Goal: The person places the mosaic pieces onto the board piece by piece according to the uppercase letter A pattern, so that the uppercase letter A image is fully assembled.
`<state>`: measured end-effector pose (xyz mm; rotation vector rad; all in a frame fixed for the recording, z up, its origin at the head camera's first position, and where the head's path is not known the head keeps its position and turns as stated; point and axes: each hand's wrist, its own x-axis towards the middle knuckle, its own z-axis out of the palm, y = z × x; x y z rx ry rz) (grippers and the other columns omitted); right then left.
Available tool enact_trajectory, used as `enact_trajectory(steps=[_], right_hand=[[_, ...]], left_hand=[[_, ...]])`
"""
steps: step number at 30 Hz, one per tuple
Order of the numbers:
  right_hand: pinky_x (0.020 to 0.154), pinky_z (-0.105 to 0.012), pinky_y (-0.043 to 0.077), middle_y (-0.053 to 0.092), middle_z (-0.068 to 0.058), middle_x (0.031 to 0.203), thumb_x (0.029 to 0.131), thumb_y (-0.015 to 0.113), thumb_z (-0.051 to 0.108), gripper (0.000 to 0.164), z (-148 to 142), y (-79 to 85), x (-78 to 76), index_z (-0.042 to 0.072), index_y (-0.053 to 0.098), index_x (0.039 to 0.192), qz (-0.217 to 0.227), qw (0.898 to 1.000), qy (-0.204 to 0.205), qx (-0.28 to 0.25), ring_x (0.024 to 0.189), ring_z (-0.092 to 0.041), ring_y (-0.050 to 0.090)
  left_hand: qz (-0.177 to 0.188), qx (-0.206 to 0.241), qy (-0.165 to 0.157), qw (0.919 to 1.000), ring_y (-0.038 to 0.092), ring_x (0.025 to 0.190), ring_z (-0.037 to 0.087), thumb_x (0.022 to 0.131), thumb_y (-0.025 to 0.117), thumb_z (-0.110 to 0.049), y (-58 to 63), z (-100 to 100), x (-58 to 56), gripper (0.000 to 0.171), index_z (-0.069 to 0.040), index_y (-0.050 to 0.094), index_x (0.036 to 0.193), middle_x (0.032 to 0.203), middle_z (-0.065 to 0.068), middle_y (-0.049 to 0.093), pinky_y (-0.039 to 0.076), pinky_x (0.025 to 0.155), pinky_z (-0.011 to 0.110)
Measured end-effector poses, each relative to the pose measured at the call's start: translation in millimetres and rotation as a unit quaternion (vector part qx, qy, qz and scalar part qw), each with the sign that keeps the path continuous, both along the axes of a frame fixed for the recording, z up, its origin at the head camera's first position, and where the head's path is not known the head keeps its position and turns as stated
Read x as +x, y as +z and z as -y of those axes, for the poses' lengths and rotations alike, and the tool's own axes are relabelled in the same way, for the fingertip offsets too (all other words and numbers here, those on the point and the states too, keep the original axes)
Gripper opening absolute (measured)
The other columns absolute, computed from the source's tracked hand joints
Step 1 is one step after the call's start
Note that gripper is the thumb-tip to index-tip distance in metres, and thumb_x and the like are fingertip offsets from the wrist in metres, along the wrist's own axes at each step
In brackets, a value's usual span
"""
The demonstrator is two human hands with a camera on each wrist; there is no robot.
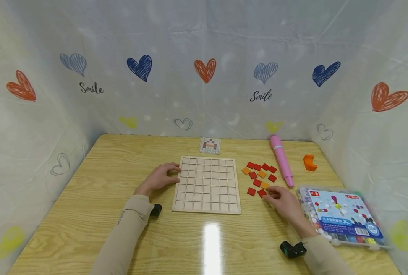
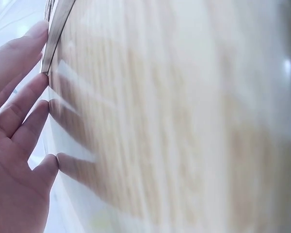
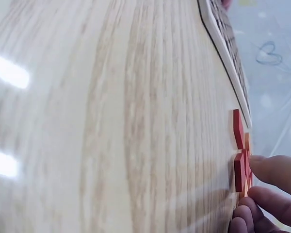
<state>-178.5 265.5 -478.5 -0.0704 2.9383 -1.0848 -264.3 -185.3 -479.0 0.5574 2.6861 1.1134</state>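
Observation:
A square wooden grid board point(image 1: 206, 185) lies flat on the table, its squares bare. My left hand point(image 1: 161, 177) is at the board's left edge, fingertips touching the rim; in the left wrist view the fingers point(image 2: 31, 116) are spread. To the right of the board, several red tiles point(image 1: 251, 191) and a few orange tiles point(image 1: 246, 171) lie loose. My right hand point(image 1: 282, 202) reaches to the near side of this group, thumb and fingertips apart at a red tile point(image 3: 239, 173). Whether they touch that tile is hard to see.
Behind the board lies a small pattern card point(image 1: 209, 145). A pink pen-shaped object point(image 1: 282, 161) and an orange bracket-like piece point(image 1: 309, 162) are at the back right. A clear case with a printed label point(image 1: 345, 214) stands beside my right forearm. Heart-printed curtains enclose the table.

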Motion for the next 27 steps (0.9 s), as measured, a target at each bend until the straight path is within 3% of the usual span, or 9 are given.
enact_trajectory(steps=[11, 21, 27], right_hand=[[0.074, -0.033, 0.051, 0.066, -0.009, 0.094, 0.085, 0.077, 0.025, 0.033, 7.1, -1.4, -9.1, 0.0, 0.065, 0.104, 0.001, 1.0, -0.013, 0.015, 0.082, -0.019, 0.059], [0.073, -0.033, 0.051, 0.065, -0.009, 0.092, 0.086, 0.075, 0.016, 0.028, 7.5, -0.8, -8.4, -0.002, 0.065, 0.105, -0.009, 1.0, -0.005, 0.012, 0.081, -0.02, 0.058], [0.073, -0.034, 0.051, 0.065, -0.009, 0.093, 0.086, 0.076, 0.017, 0.03, 8.0, -0.8, -7.9, -0.003, 0.065, 0.106, -0.003, 1.0, -0.009, 0.012, 0.081, -0.02, 0.058]], left_hand=[[0.001, 0.0, 0.0, 1.0, 0.028, 0.143, 0.037, 0.091, 0.07, -0.017, 0.3, -0.8, -0.7, 0.041, -0.005, 0.062, 0.129, 0.148, 0.014, 0.045, 0.021, 0.117, 0.055], [-0.006, -0.005, 0.003, 1.0, 0.029, 0.142, 0.038, 0.091, 0.071, -0.017, 2.0, -1.8, -0.5, 0.04, -0.005, 0.063, 0.128, 0.147, 0.015, 0.046, 0.018, 0.118, 0.056], [-0.005, -0.008, -0.001, 1.0, 0.029, 0.142, 0.038, 0.091, 0.071, -0.017, 2.1, -1.8, -0.5, 0.04, -0.005, 0.063, 0.129, 0.147, 0.015, 0.046, 0.023, 0.117, 0.055]])
